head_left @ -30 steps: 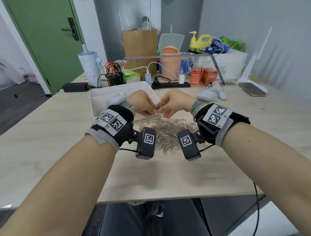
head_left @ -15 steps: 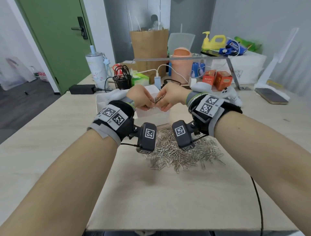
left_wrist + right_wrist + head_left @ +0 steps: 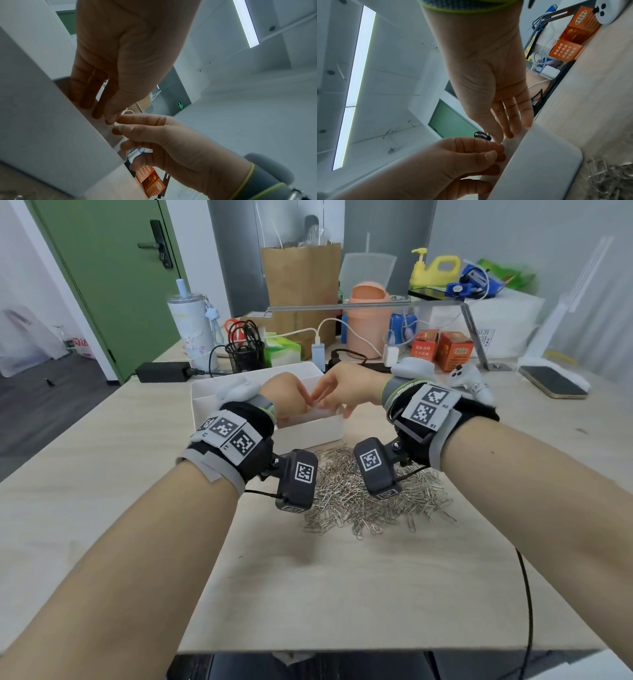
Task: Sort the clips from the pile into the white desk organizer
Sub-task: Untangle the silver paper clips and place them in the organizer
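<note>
Pale wood counter [image 3: 102, 491] fills the head view, its far edge crowded with a brown paper bag [image 3: 301, 289], a peach-coloured lidded bin [image 3: 370, 320], a black mesh pen cup [image 3: 245, 356] and two orange boxes [image 3: 442, 349]. Near the middle sits the white desk organizer [image 3: 308, 431], and just in front of it, toward the person, lies the pile of clips [image 3: 370, 501] — a loose silver heap spread flat on the wood. Both hands are raised over the organizer's near right corner, fingertips meeting above its open top. From the left wrist view the left hand [image 3: 120, 56] hangs fingers-down, straight and relaxed, their tips against the inner face of the organizer's wall, nothing visibly held. The right hand [image 3: 489, 70] is much the same in its own wrist view — fingers extended and slightly spread, tips down at the organizer's rim, its grip let go. No clip shows between the fingers in any view. A phone [image 3: 553, 381] lies well off to the right.
</note>
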Demonstrator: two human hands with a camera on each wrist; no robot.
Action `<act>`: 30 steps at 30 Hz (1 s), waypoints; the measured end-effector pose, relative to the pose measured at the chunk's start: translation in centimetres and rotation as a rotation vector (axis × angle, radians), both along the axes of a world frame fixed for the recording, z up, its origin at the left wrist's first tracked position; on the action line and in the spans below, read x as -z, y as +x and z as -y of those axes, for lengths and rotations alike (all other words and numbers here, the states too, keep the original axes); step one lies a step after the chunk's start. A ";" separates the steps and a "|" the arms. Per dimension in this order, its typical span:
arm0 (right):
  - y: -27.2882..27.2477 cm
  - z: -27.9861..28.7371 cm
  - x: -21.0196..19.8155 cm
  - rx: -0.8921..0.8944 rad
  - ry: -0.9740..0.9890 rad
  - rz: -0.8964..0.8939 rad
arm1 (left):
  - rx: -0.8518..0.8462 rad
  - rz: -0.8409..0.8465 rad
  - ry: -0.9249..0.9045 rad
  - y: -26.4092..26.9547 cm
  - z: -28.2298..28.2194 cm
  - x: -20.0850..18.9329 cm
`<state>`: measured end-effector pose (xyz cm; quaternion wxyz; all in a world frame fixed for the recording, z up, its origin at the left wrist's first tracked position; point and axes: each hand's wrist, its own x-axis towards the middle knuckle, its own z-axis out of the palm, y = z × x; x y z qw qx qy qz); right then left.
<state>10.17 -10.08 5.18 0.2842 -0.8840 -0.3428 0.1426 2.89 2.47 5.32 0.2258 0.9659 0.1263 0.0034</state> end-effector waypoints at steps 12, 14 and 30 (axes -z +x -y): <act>-1.8 7.9 1.3 0.133 -0.073 -0.036 | 0.075 -0.090 0.178 -1.1 3.2 1.2; -1.8 8.9 1.7 0.142 -0.083 -0.060 | 0.074 -0.066 0.194 -0.9 3.3 1.5; -3.0 12.9 3.5 0.288 -0.257 -0.157 | 0.214 0.136 0.133 1.3 8.4 3.1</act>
